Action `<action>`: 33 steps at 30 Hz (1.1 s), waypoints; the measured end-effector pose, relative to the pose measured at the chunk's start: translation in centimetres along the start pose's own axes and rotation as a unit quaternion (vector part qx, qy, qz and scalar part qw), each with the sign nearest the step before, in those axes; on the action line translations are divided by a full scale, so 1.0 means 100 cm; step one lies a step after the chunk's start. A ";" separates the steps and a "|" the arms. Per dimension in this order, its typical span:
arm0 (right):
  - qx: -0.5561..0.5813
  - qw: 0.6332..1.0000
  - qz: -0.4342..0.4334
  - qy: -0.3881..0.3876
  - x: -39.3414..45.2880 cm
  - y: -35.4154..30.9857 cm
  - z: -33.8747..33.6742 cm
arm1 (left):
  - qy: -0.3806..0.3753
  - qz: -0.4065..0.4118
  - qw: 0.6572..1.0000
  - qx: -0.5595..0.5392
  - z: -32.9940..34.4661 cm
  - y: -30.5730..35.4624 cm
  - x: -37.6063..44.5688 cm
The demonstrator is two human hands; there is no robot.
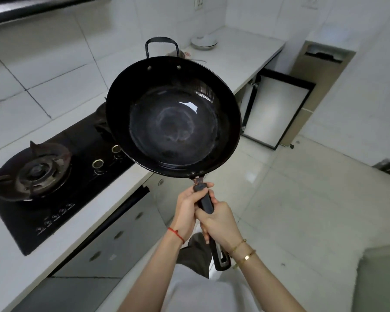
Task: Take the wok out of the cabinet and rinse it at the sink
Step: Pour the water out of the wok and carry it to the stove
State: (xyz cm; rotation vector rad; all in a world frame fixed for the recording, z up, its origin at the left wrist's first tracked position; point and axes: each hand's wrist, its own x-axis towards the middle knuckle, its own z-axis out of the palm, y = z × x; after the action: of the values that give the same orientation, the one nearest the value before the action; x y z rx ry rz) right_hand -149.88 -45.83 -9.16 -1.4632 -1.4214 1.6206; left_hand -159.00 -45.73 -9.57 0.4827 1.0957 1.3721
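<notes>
A white counter ran along the left side toward the far corner, with a black gas hob set into it at the near left. Far right, a cabinet door stood open. The black wok was held in the air over the counter's edge, near the middle, its bowl tilted toward the camera. The right hand was clenched around the long handle; the left hand wrapped it just ahead, nearer the bowl. The hob's printed control marks were too small to read.
</notes>
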 end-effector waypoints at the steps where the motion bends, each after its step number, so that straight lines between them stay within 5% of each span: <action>1: 0.001 1.000 0.001 0.004 0.012 -0.002 -0.006 | -0.006 -0.003 1.000 0.001 0.006 0.000 0.013; 22: 0.006 1.000 -0.023 0.005 0.313 -0.109 -0.141 | -0.021 -0.023 0.999 -0.021 0.130 0.075 0.333; 33: -0.041 0.996 -0.050 -0.067 0.460 -0.144 -0.212 | 0.059 0.038 0.996 -0.058 0.186 0.083 0.471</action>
State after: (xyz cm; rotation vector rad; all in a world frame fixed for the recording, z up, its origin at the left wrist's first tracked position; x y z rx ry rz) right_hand -146.35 6.68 -10.02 -1.3268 -1.6256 1.6420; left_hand -155.46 5.44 -9.94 0.3646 1.0957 1.5381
